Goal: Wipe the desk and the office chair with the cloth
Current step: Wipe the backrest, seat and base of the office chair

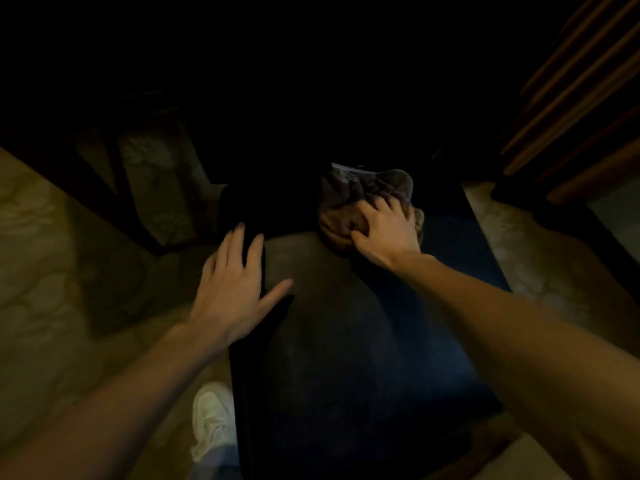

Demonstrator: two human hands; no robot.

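Observation:
The scene is very dark. The office chair's dark seat (346, 341) fills the lower middle of the head view. A crumpled brownish-grey cloth (363, 192) lies at the seat's far end. My right hand (384, 230) presses down on the cloth with its fingers curled into the fabric. My left hand (235, 285) rests flat on the seat's left edge, fingers straight and spread. The chair's back and the desk are lost in the dark above.
Pale patterned floor (52, 254) lies to the left and right of the chair. A white shoe (211, 417) stands by the seat's lower left. Brown wooden slats (581, 98) rise at the upper right. A dark furniture leg (114, 174) stands at the left.

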